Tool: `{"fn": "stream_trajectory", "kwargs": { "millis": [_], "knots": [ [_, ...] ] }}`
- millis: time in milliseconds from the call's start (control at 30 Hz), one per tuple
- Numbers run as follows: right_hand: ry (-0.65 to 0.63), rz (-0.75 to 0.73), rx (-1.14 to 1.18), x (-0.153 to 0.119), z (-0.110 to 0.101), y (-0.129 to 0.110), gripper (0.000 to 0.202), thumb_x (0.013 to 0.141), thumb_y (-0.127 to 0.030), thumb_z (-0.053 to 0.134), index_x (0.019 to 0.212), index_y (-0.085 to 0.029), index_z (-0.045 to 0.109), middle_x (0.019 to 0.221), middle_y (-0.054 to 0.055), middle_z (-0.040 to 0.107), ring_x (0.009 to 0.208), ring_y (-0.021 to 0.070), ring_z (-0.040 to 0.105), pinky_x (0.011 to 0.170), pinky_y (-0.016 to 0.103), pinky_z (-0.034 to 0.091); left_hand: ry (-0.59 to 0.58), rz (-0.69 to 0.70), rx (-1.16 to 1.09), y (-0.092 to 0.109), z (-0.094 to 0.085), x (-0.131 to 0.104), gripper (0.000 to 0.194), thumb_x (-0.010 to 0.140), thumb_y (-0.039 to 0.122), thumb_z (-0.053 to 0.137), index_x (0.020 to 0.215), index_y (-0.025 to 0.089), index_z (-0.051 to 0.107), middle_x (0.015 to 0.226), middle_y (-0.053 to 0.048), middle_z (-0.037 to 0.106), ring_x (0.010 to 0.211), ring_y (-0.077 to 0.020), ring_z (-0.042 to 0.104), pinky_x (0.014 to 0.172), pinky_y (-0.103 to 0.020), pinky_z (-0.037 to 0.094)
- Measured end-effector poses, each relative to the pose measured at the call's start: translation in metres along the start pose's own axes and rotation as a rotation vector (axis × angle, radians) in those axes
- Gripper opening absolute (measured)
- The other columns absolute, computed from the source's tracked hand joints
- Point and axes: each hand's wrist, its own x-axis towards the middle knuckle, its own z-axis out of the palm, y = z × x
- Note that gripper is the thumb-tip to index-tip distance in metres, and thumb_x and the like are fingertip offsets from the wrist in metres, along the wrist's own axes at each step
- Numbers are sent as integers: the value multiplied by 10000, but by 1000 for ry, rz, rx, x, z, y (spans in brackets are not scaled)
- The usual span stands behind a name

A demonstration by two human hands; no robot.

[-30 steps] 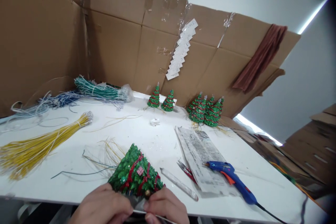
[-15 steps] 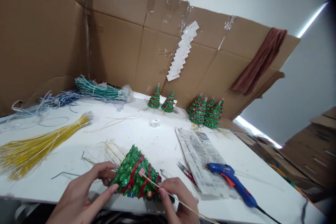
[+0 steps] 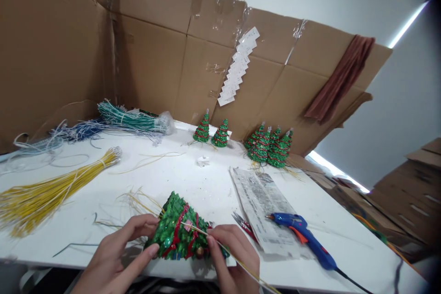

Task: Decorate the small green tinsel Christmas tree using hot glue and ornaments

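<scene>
A green miniature Christmas tree (image 3: 182, 232) with red garlands and small painted ornaments lies on its side near the table's front edge. My left hand (image 3: 119, 252) grips its wide base, thumb in front and fingers behind. Between the thumb and forefinger of my right hand (image 3: 232, 255) is a thin pale yellow wire (image 3: 203, 231). Its tip touches the front of the tree by a small pink ornament. Several yellow wires (image 3: 143, 200) trail from the base side of the tree, behind my left hand.
A blue glue gun (image 3: 305, 234) rests partly on folded newspaper (image 3: 263, 211), with red-handled pliers (image 3: 245, 227) beside it. Yellow wire bundle (image 3: 65, 188) lies left; green wire bundle (image 3: 132, 119) lies behind. More small trees (image 3: 268, 147) stand near the cardboard wall (image 3: 151, 59).
The tree has turned slightly in my left hand. The wire's tip in my right hand has shifted a little left across the tree's surface. The trailing wires have swung left.
</scene>
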Motion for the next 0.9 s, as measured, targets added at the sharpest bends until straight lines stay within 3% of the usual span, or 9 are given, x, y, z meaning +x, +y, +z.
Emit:
{"fn": "stream_trajectory", "kwargs": {
  "millis": [233, 333, 567, 900],
  "knots": [
    [70, -357, -209, 10, 0, -1, 155, 876, -78, 558, 939, -159, 674, 758, 73, 688, 640, 154, 582, 559, 274, 489, -54, -30, -14, -1, 0, 1, 324, 872, 450, 577, 1150, 290, 531, 1084, -50, 732, 981, -205, 717, 832, -234, 577],
    [33, -460, -222, 17, -4, -6, 151, 871, -66, 567, 954, -135, 672, 760, 81, 705, 631, 157, 579, 541, 283, 476, -59, -19, -29, 6, -3, 3, 305, 867, 447, 583, 1123, 283, 550, 1064, -51, 733, 969, -209, 720, 808, -229, 584],
    [-90, -455, -273, 22, -16, -14, 217, 861, -39, 586, 1038, -147, 652, 853, 88, 729, 697, 171, 602, 602, 320, 479, -124, -46, -109, 23, -9, 10, 311, 884, 415, 566, 1157, 287, 493, 1109, -54, 710, 986, -193, 703, 804, -227, 571],
    [-147, -411, -224, 28, -15, -15, 124, 883, -84, 585, 944, -169, 651, 808, 48, 721, 686, 143, 624, 614, 286, 493, -140, -114, -236, 29, -7, 11, 323, 878, 388, 576, 1163, 275, 474, 1029, -41, 694, 970, -180, 667, 838, -256, 523]
  ]
}}
